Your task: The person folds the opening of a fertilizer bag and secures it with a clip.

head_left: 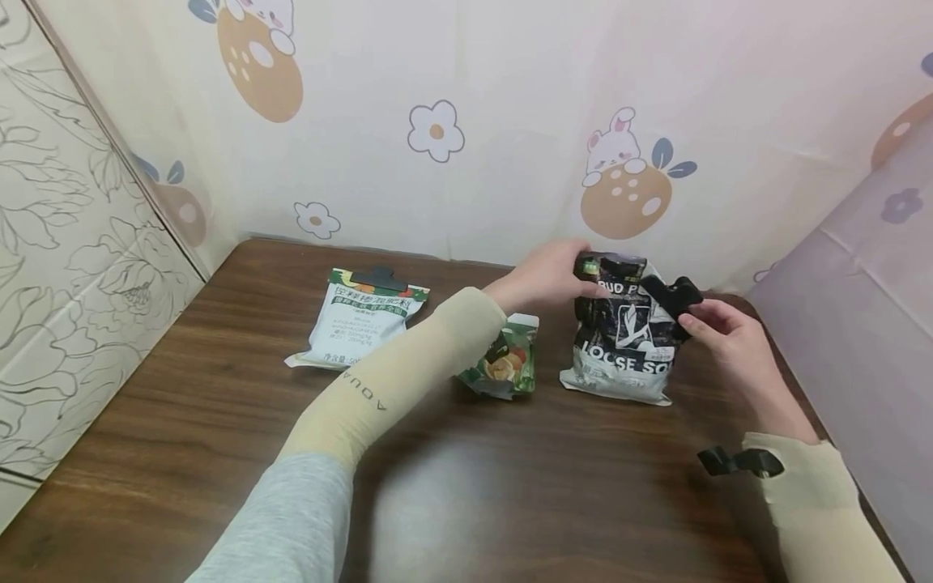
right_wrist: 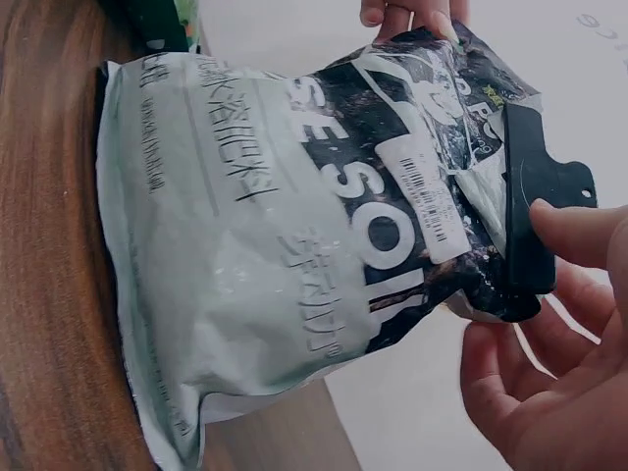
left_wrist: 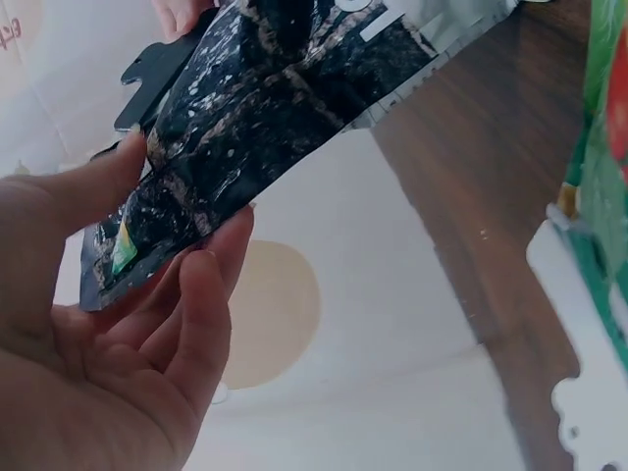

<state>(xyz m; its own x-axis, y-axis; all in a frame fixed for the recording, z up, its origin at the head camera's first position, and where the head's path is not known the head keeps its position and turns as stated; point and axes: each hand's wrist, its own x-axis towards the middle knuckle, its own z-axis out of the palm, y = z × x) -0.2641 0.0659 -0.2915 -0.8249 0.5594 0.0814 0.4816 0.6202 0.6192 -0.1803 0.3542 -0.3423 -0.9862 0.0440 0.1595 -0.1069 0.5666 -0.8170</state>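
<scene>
A black-and-white plastic bag printed LOOSE SOIL (head_left: 623, 344) stands on the table at the right, its upper part folded and creased. My left hand (head_left: 547, 275) pinches the bag's top left corner between thumb and fingers, as the left wrist view also shows. With my right hand (head_left: 736, 336) I grip a black bag clip (right_wrist: 535, 206) at the top right corner, thumb on its face and fingers behind. The clip lies slantwise along the bag's folded top edge. Whether it is fastened over the fold I cannot tell.
A white-and-green bag (head_left: 357, 320) with a black clip (head_left: 379, 279) on its top lies at the left. Between the two bags stands a small green packet (head_left: 513, 360) with a white top, partly behind my left forearm. A patterned curtain (head_left: 466, 202) hangs behind the wooden table (head_left: 568, 486).
</scene>
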